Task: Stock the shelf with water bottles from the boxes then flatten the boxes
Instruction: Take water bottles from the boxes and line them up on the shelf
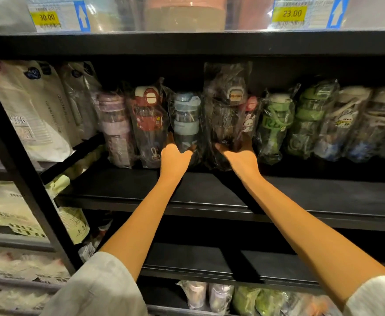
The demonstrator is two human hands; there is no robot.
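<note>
My left hand (175,156) holds the blue bottle (186,124); my right hand (239,156) holds the dark bottle (228,115) on the shelf (209,190).

Two yellow price labels, 30.00 (47,18) and 23.00 (291,13), each beside a blue arrow sticker (82,18) (pointing up), with pale printed bags (29,108) at left.
</note>
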